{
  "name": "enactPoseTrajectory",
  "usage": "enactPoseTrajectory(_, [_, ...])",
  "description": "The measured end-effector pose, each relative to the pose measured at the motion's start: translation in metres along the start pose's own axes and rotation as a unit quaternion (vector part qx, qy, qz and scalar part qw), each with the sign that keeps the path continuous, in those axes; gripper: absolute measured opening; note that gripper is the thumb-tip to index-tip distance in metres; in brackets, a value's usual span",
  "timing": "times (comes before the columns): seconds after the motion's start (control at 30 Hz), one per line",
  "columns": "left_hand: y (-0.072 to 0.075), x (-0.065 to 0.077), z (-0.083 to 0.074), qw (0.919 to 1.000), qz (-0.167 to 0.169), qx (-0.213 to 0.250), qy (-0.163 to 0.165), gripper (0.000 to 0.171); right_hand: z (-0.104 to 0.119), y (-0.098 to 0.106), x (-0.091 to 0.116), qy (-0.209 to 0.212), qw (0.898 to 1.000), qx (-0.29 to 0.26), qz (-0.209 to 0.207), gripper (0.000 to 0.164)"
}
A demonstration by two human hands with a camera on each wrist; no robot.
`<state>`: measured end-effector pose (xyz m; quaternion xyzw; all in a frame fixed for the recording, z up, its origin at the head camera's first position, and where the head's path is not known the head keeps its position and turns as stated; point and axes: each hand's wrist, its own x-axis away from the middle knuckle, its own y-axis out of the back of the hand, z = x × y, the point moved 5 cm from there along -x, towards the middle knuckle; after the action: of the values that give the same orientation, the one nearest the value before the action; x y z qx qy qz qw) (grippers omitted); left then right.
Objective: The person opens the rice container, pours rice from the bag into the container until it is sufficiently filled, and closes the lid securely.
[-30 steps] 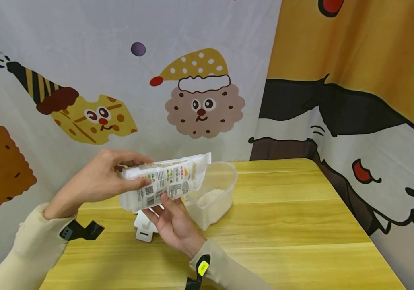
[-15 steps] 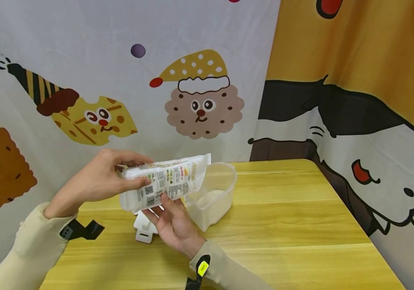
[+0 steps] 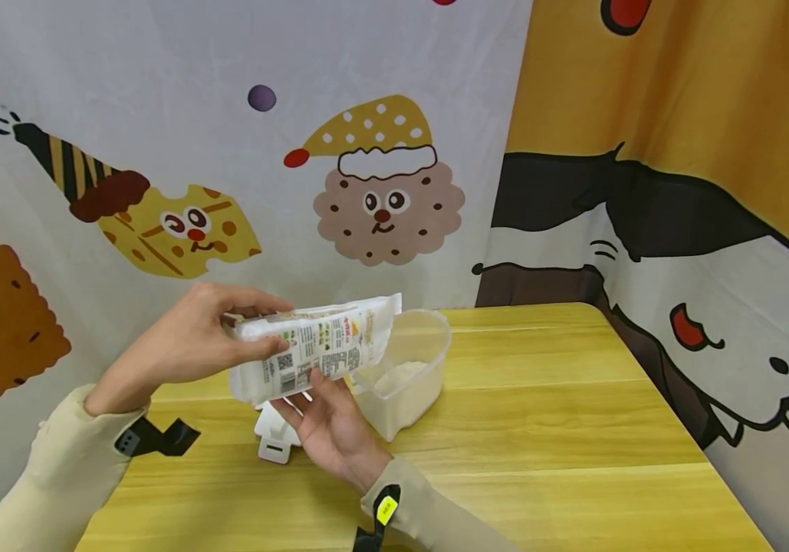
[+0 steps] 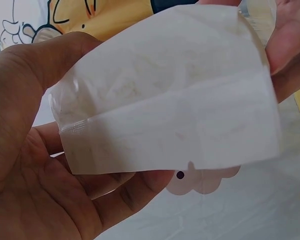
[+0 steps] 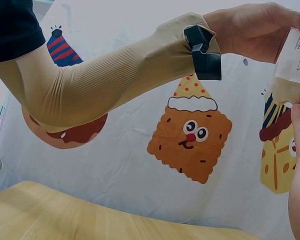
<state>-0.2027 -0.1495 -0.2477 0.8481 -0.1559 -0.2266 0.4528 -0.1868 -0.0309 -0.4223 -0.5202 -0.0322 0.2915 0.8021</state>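
Observation:
A white printed plastic bag (image 3: 328,349) is held in the air above the table, its sealed-looking right end tilted slightly up beside a clear plastic container (image 3: 429,335). My left hand (image 3: 194,337) grips the bag's left end, thumb on the printed front. From below, my right hand (image 3: 339,437) holds the middle of the bag with the thumb on its front. White grainy stuff (image 3: 401,376) lies in the container. The bag's plain white bottom (image 4: 170,110) fills the left wrist view. Whether the bag's far end is cut open is hard to see.
A white plastic piece (image 3: 275,437) with a slotted tab lies on the wooden table (image 3: 539,429), partly hidden under the bag and right hand. Behind the table hangs a cloth (image 3: 228,46) printed with cartoon figures.

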Motion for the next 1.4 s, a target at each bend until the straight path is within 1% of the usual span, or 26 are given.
enactPoseTrajectory(0.2, [0.0002, 0.0001, 0.0000, 1.0000, 0.002, -0.001, 0.007, 0.035, -0.0011, 0.0002, 0.0011, -0.004, 1.000, -0.009, 0.006, 0.044])
enactPoseTrajectory(0.53, [0.0007, -0.0008, -0.0012, 1.0000, 0.000, -0.002, 0.002, 0.034, -0.0010, -0.0006, 0.0020, -0.004, 1.000, -0.014, 0.007, 0.043])
enactPoseTrajectory(0.87, [0.0010, -0.0030, -0.0033, 0.9999, 0.003, -0.003, -0.011, 0.033, -0.0003, -0.0012, 0.0012, -0.001, 1.000, -0.016, 0.011, 0.043])
enactPoseTrajectory(1.4, [0.0025, -0.0033, -0.0060, 0.9999, 0.011, -0.007, 0.004, 0.032, -0.0001, -0.0017, 0.0017, -0.004, 1.000, -0.020, 0.014, 0.047])
